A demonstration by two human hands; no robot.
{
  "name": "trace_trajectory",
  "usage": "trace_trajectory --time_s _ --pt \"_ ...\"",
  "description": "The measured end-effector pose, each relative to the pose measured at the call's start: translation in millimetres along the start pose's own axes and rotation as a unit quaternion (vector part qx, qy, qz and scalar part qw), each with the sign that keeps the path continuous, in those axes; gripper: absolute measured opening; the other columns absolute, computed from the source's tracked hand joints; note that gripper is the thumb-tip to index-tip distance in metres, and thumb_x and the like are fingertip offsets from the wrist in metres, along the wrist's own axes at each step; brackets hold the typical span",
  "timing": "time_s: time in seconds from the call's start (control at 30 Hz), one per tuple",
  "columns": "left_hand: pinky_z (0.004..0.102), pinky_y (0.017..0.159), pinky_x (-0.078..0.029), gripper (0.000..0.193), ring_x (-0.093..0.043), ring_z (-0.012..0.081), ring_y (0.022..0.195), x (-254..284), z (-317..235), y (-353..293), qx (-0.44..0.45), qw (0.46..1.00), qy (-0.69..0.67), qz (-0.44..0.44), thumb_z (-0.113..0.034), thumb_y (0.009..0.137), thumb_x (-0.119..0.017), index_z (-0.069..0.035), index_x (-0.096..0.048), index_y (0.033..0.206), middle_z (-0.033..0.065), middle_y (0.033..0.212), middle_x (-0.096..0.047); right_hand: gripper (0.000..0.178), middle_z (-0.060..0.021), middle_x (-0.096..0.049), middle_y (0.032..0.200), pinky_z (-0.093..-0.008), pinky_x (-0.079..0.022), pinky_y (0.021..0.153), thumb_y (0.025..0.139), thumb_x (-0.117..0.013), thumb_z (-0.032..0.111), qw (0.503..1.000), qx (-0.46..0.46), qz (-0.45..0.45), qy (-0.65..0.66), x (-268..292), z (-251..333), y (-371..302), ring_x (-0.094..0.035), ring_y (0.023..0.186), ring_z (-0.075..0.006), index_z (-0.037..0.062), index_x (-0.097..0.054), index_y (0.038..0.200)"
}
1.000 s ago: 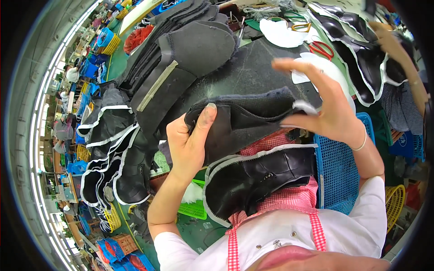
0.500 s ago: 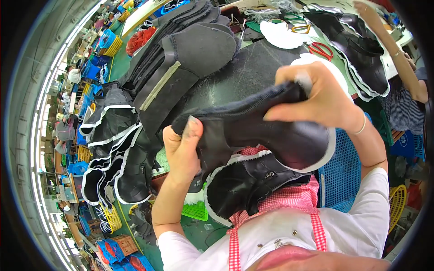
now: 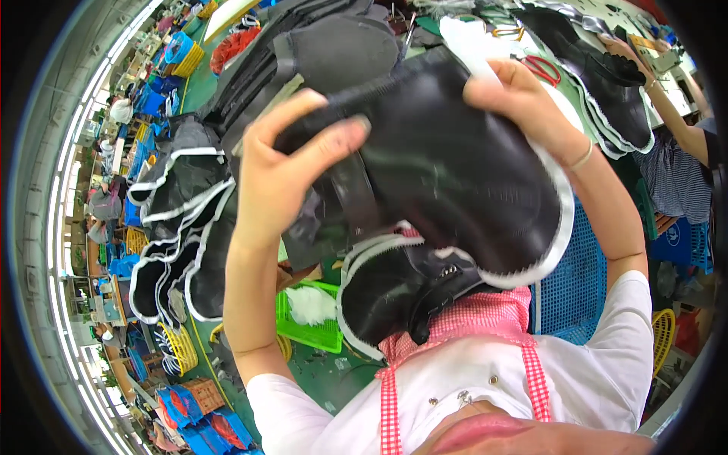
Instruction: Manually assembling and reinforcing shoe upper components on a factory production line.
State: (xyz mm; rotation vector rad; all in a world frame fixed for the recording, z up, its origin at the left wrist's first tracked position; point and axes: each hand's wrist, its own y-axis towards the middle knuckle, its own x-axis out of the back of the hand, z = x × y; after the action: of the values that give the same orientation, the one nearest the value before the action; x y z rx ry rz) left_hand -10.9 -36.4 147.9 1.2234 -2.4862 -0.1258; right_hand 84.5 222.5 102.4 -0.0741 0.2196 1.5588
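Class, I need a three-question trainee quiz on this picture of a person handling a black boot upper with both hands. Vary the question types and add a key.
1. True or false: both the left hand and the right hand grip the black boot upper.
2. What colour is the trim along the boot upper's edge? A) red B) white C) yellow
3. Fill in: below the left forearm sits a green ____ holding something white.

Key
1. True: the left hand grips its left end and the right hand its top right.
2. B, white.
3. Basket.
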Motion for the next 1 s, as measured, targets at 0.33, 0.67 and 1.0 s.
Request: trace_trajectory --time_s 0.33,0.67,1.0 --pt "0.0393 0.098 -0.048 0.031 -0.060 0.0151 0.110 -0.1 12.2 1.1 0.064 0.905 -0.336 -0.254 -0.022 0.089 -0.071 -0.012 -0.067 0.118 -0.0022 0.114 -0.067 0.049 -0.0023 -0.064 0.119 -0.0277 -0.048 0.093 0.089 -0.074 0.019 0.988 -0.057 0.122 0.073 -12.3 -59.0 -0.5 -0.059 0.105 -0.0080 0.0045 -0.056 0.132" --pt "0.0247 0.064 -0.043 0.012 -0.055 0.0090 0.068 112.2 -0.5 -102.9 -0.054 0.987 0.124 -0.086 -0.009 0.087 -0.071 -0.004 -0.064 0.079 0.0044 0.079 -0.064 0.038 0.0041 -0.068 0.098 -0.0207 -0.049 0.081 0.088 -0.076 0.016 0.965 -0.065 0.221 -0.126 -8.7 -8.4 -11.9 -0.058 0.088 -0.0024 -0.0021 -0.065 0.119" --pt "0.0341 0.100 -0.045 0.076 -0.060 0.0144 0.105 3.6 12.2 -64.0 0.029 0.972 0.070 0.222 -0.027 0.074 -0.086 -0.001 -0.052 0.136 0.0097 0.122 -0.064 0.047 -0.0048 -0.072 0.100 -0.0229 -0.051 0.079 0.080 -0.080 0.016 0.942 -0.139 0.288 -0.102 -28.7 11.7 -11.4 -0.064 0.086 -0.0071 -0.0077 -0.065 0.117"
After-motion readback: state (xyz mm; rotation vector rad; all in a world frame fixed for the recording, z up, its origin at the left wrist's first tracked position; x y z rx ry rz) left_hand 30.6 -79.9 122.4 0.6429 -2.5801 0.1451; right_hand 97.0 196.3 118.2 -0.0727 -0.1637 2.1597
